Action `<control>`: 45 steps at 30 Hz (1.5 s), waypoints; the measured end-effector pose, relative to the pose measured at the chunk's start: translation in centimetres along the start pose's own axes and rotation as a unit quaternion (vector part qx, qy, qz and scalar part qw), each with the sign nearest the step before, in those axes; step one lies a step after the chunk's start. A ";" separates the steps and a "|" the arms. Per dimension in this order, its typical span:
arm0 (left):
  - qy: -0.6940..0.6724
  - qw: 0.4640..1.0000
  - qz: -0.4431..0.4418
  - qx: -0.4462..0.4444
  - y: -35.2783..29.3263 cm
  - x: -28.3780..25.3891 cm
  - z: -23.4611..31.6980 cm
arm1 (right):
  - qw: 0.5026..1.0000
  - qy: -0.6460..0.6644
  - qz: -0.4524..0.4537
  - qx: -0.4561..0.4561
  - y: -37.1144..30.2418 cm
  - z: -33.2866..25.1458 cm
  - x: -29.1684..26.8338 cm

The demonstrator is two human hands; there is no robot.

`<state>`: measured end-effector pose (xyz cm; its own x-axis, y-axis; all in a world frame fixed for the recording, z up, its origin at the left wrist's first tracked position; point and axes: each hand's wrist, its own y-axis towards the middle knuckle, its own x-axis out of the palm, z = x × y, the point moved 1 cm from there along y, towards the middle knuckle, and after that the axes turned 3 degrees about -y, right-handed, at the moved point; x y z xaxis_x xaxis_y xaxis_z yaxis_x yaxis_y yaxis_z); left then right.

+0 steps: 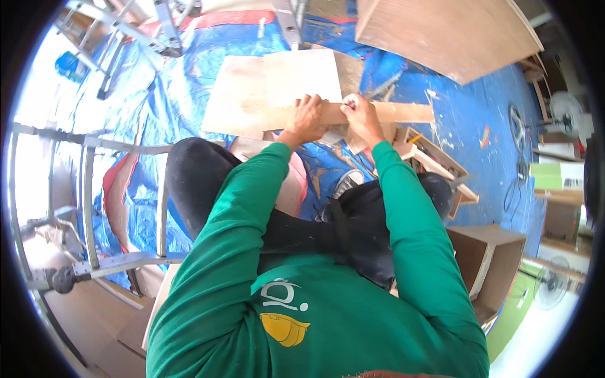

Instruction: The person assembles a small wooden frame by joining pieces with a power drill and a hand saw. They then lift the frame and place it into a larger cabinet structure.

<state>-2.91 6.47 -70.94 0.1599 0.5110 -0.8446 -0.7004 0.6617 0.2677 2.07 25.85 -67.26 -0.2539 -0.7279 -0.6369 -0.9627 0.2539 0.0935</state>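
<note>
My left hand point(307, 118) presses down on a narrow plywood strip point(403, 113) that lies across the blue tarp point(164, 94) in front of my knees. My right hand point(360, 116) is closed around a small pale object point(350, 99), held against the same strip just right of the left hand; what it is I cannot tell. Behind the strip lie two overlapping plywood sheets, a larger tan one point(236, 94) and a lighter square one point(302, 75). Both green sleeves reach forward over my dark trousers point(195, 183).
A big plywood box point(447, 31) stands at the back right. Wood offcuts point(435, 160) lie right of my knees, a small cabinet point(488, 255) at lower right. Metal ladder frames point(88, 208) run along the left and top left. Fans point(564, 110) and cables point(517, 126) are at the right.
</note>
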 end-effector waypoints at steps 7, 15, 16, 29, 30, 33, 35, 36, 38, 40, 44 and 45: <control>-0.028 1.000 0.009 0.006 0.6 -0.8 -0.7 | 0.999 -0.018 -0.033 0.034 0.1 0.1 -0.4; -0.042 0.999 0.008 -0.010 0.7 -1.0 -0.8 | 0.999 -0.002 -0.032 0.039 0.1 0.1 -0.6; -0.038 0.999 0.004 -0.008 0.7 -0.9 -0.8 | 0.999 -0.003 -0.034 0.034 0.1 0.1 -0.6; -0.046 0.997 0.038 0.038 0.6 -0.5 0.4 | 0.998 -0.036 -0.040 0.031 0.0 -0.2 -0.5; -0.057 0.997 0.031 0.039 0.6 -0.1 0.3 | 0.998 -0.051 -0.041 0.023 -0.1 -0.6 -0.4; -0.091 0.995 0.018 0.033 1.0 0.6 0.5 | 0.996 -0.083 -0.037 0.016 -0.4 -1.2 -0.4; -0.106 0.994 0.021 0.009 1.4 0.5 0.7 | 0.996 -0.082 -0.032 0.024 -0.4 -1.2 -0.5; -0.123 0.992 0.023 -0.007 1.7 0.4 0.9 | 0.996 -0.084 -0.025 0.019 -0.6 -1.0 -0.6; -0.155 0.987 0.029 -0.041 2.0 0.6 1.0 | 0.996 -0.088 -0.015 0.004 -0.8 -0.7 -0.6; -0.155 0.984 0.075 -0.038 2.1 1.3 0.3 | 0.996 -0.085 -0.021 -0.006 -0.8 -0.8 -0.3; -0.157 0.984 0.067 -0.048 2.0 1.8 -0.5 | 0.995 -0.088 -0.045 0.007 -0.6 -1.2 -0.4; -0.166 0.982 0.075 -0.044 2.1 1.9 -0.3 | 0.993 -0.090 -0.069 0.024 -0.5 -1.3 -0.7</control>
<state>-4.25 8.67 -72.10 0.2578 0.7603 -0.5963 -0.7887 0.5221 0.3247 2.62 25.35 -65.87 -0.0942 -0.6327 -0.7687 -0.9807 0.1919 -0.0379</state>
